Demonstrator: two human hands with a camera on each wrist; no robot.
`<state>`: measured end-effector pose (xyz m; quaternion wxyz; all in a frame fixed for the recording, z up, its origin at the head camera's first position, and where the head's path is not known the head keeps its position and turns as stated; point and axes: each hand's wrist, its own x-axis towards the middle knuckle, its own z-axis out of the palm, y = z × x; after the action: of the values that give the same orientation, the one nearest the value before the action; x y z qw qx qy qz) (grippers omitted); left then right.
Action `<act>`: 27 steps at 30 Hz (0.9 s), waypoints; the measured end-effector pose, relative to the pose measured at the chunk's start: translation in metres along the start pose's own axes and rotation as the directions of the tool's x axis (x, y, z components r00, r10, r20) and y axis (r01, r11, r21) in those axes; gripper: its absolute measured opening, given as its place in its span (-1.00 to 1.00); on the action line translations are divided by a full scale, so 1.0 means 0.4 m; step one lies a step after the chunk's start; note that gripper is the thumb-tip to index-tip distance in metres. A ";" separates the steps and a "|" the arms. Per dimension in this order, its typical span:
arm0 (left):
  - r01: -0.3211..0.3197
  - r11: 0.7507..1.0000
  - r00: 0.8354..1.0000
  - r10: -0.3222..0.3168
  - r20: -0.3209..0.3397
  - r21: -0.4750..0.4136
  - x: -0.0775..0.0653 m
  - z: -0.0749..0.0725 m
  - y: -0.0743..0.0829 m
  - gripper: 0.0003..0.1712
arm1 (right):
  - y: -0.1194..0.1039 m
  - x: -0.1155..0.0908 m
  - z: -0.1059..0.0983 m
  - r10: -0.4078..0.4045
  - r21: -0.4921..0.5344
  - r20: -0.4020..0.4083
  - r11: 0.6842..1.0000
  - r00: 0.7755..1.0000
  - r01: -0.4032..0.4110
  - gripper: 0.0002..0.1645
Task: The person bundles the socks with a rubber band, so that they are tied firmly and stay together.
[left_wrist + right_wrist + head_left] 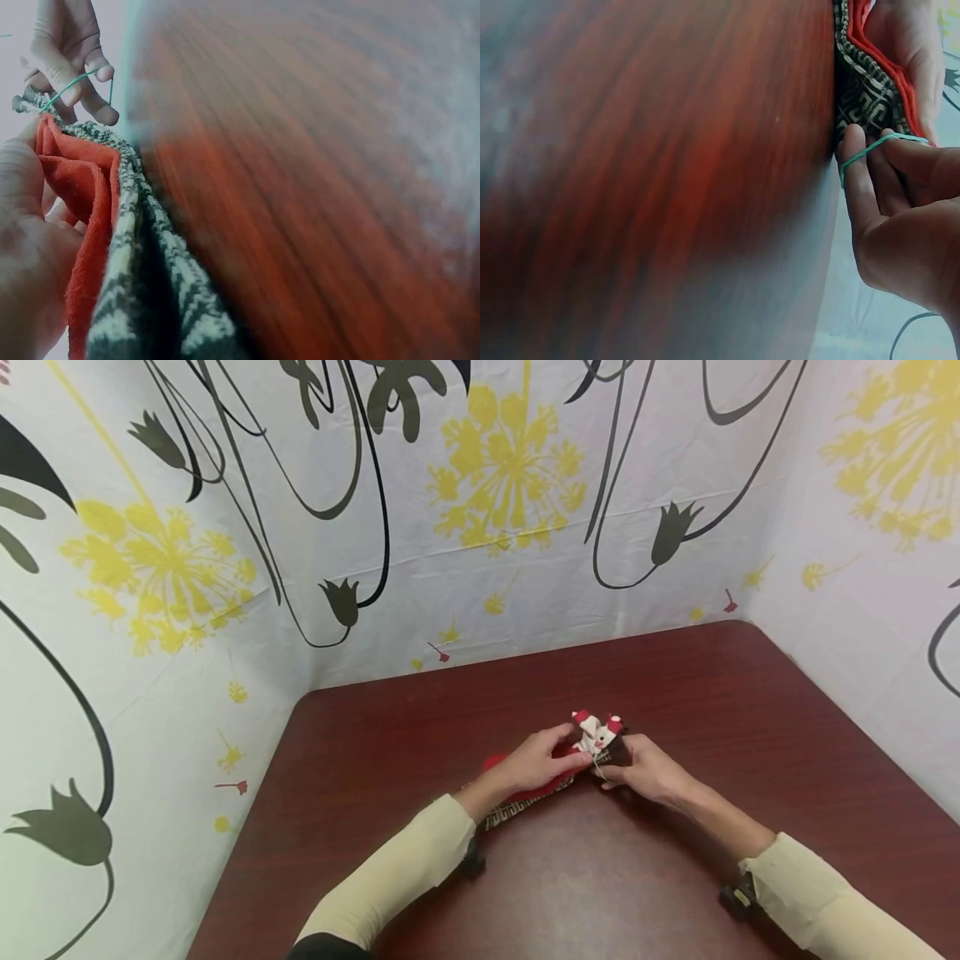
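Observation:
A folded piece of dark cloth with a pale geometric pattern [513, 810] and red lining [94, 176] lies slantwise on the table. My left hand [536, 764] grips it near its far end, the thumb along the red side. Bunched at that end is white and red fabric [598, 737] that looks like a small doll's face. My right hand [654, 770] is right beside it, holding a thin green band [870, 148] stretched between its fingers and thumb. In the left wrist view the band runs down to the gathered end of the cloth.
The dark red wooden table [637, 877] reaches back to walls hung with white flower-printed sheeting [465, 585]. A small black device [738, 897] is strapped at the right wrist, near the pale sleeve [817, 885].

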<state>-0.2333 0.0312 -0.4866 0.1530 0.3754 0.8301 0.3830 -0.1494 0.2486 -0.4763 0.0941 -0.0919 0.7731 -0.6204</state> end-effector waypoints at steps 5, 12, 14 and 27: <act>-0.044 0.994 0.999 0.045 -0.013 0.101 -0.003 0.009 0.014 -0.41 | -0.007 -0.005 -0.004 -0.013 -0.113 -0.004 0.994 1.000 0.013 -0.74; -0.084 0.974 0.996 0.089 -0.017 0.212 0.000 0.014 0.020 -0.58 | -0.015 -0.006 -0.016 0.021 -0.175 -0.004 0.984 1.000 -0.021 -0.75; -0.084 0.973 0.995 0.092 -0.027 0.216 0.003 0.015 0.019 -0.59 | -0.014 -0.007 -0.022 0.037 -0.177 -0.002 0.984 0.999 -0.037 -0.75; -0.038 0.999 0.994 0.039 -0.104 0.014 0.010 0.014 0.005 -0.75 | -0.005 -0.033 -0.060 0.021 -0.071 0.325 0.997 0.945 0.003 -0.89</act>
<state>-0.2319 0.0378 -0.4886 0.0996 0.3718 0.8318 0.3999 -0.1430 0.2742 -0.4690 0.2199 -0.1928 0.7688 -0.5686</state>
